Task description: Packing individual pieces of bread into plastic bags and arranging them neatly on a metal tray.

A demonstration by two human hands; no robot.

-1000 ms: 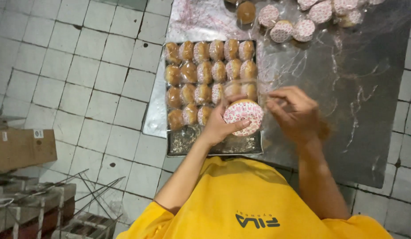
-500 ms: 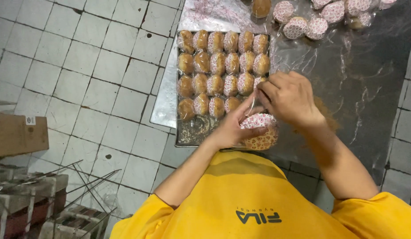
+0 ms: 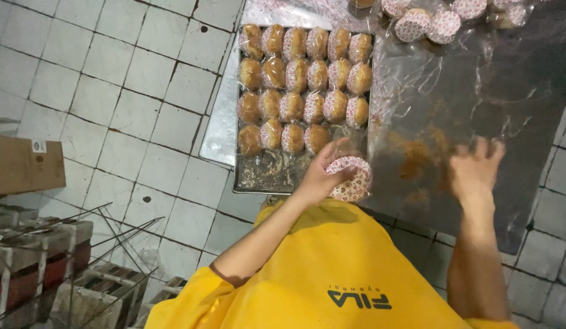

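Pink-and-white patterned wrap covers the bun [image 3: 351,178] in my left hand [image 3: 322,176] — fingers curled around it, thumb on top, holding it just off the near right corner of the metal baking tray [image 3: 266,176]. That tray already carries four rows of wrapped buns [image 3: 304,85]; the far three rows look full, the nearest row has only four, and bare crumbed metal shows at the near edge, so I judge the tray mostly filled with a few places left. My right hand [image 3: 475,170] lies spread and empty on the steel table [image 3: 527,122], fingers splayed over clear plastic film [image 3: 441,79], gripping nothing. More wrapped buns [image 3: 426,23] sit in a loose pile at the table's far edge, well apart from both hands, waiting — by my guess — for their turn.
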